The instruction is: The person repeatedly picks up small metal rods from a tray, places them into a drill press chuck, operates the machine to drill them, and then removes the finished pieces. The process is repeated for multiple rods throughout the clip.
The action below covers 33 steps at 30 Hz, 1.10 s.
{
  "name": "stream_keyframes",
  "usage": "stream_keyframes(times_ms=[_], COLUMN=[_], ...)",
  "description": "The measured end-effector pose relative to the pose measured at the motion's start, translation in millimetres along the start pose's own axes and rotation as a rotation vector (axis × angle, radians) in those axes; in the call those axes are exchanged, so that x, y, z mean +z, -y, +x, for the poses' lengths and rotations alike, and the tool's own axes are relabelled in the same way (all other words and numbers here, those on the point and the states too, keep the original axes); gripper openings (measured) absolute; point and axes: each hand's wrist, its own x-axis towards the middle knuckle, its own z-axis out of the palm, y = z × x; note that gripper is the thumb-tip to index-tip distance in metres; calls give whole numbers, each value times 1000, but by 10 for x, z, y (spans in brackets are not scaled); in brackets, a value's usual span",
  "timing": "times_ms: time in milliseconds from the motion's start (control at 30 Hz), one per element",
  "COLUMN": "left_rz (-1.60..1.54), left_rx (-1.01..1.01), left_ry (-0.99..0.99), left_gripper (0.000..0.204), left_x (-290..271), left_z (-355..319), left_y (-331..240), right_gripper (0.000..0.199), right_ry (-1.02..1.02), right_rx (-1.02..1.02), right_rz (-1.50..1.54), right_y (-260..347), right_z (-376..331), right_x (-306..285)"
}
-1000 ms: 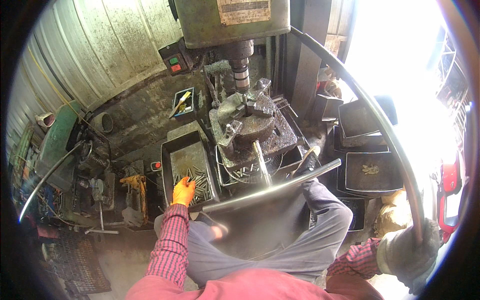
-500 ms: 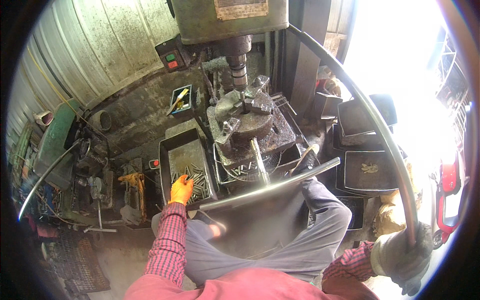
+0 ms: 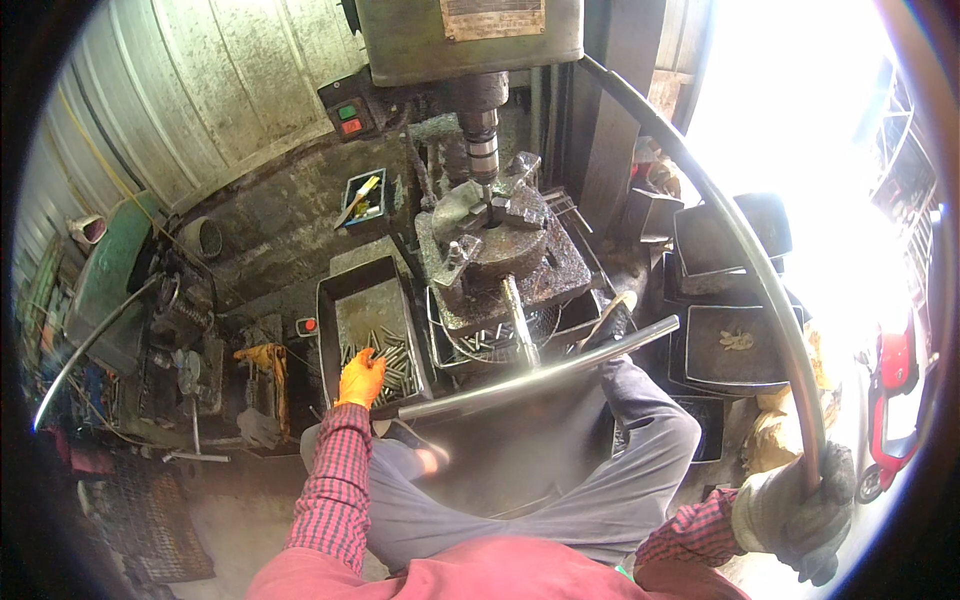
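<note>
My left hand, in an orange glove, reaches into a metal tray at the near end of its load. Its fingers curl down among loose metal pins; whatever they grip is hidden under the glove. Far to the right, my right hand, in a grey glove, is wrapped round the lower end of a long curved lever of the drill press. Under the press's chuck, a clamping fixture sits on the oily table, the drill tip close to its jaws.
A shiny steel bar crosses in front of my knees. Stacked metal trays stand at right. A small box holds a yellow-handled brush. The switch box hangs behind; another green machine is at left.
My right hand and the lever's lower end have shifted slightly left. My left hand stays among the pins, its fingers moving only a little. The view has tilted slightly.
</note>
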Motion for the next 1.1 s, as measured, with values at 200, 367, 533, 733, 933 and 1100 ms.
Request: stream_keyframes(times_ms=[200, 367, 533, 733, 933, 1100], left_rz=[27, -21, -15, -76, -94, -126], left_rx=[18, 2, 47, 70, 59, 48], left_ry=[-15, -13, -27, -29, -36, -33], left_gripper=[59, 60, 60, 60, 59, 60], left_x=[-12, -44, -74, -97, -116, -84], left_z=[-5, -7, -17, -34, -48, -12], left_y=[-25, -41, -73, -143, -140, -97], right_gripper=[31, 35, 35, 33, 33, 31], right_ry=[-52, -55, -204, 20, -187, -99], right_rx=[52, 71, -50, -52, -47, -45], right_rz=[133, 221, 239, 12, 162, 33], right_y=[-9, 16, 3, -46, -127, -198], right_z=[207, 382, 614, 644, 591, 520], right_x=[52, -6, -1, -154, 157, 281])
